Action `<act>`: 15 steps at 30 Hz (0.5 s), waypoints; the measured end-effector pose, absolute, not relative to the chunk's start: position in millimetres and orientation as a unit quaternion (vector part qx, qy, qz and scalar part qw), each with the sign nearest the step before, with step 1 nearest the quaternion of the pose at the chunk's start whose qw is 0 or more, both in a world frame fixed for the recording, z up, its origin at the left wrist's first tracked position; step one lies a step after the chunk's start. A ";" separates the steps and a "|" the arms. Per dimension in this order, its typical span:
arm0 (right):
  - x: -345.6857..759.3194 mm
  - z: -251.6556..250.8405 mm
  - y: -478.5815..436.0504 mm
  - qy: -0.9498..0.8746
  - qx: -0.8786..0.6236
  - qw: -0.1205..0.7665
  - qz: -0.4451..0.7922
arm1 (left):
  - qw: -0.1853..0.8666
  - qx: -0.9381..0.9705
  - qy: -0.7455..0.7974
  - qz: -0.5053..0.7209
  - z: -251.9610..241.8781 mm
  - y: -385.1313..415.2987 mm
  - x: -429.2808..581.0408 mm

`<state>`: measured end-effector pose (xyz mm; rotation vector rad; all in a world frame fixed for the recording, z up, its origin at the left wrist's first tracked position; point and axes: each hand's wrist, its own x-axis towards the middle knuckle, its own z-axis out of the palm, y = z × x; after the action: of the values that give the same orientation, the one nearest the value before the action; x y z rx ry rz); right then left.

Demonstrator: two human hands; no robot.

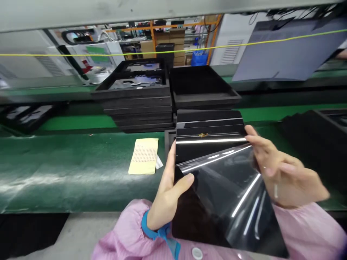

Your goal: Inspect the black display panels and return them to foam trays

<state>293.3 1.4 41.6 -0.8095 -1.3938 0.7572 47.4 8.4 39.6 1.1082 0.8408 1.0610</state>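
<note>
- OK, head view, only one. Count: 1 black panel (208,148), 1 clear film (230,191) across its front, 2 bare hands.
- Panel's tilted, held over the near edge of the green bench (67,162), in front of the person's pink sleeves. Film's top edge runs slantwise; black surface shows above it & at lower L.
- L hand (169,196): thumb apart from the other fingers, panel's L edge gripped betw. them; thumb on the front, rest along the edge/behind, partly hidden.
- R hand (287,173): fingers loosely curled, index at panel's R edge by the film's upper corner. Bit blurred; can't tell if it's pinching film.
- 1 blue wristband (148,224), L wrist.
- 1 yellow sheet (145,155) w/ rows of small dots, on bench, L of the panel.
- Behind: 2 black tray piles side by side, L one (141,108) taller, R one (203,97) partly behind panel.
</note>
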 end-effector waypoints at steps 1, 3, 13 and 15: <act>294.5 42.8 -0.6 -0.625 -0.358 0.607 0.335 | 0.643 0.486 0.363 0.466 41.2 7.7 46.7; 293.4 45.7 -5.8 -0.647 -0.376 0.593 0.296 | 0.645 0.492 0.355 0.464 42.9 8.5 45.7; 268.1 93.7 -0.8 -0.922 -0.221 0.256 0.186 | 0.630 0.509 0.417 0.413 23.2 34.5 40.7; 271.0 99.5 10.4 -0.942 -0.195 0.189 0.198 | 0.603 0.538 0.432 0.401 14.7 34.7 34.9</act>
<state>271.0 10.4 99.5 -0.5491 -2.6492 0.5559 34.9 34.7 14.7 1.2454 1.0005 0.9279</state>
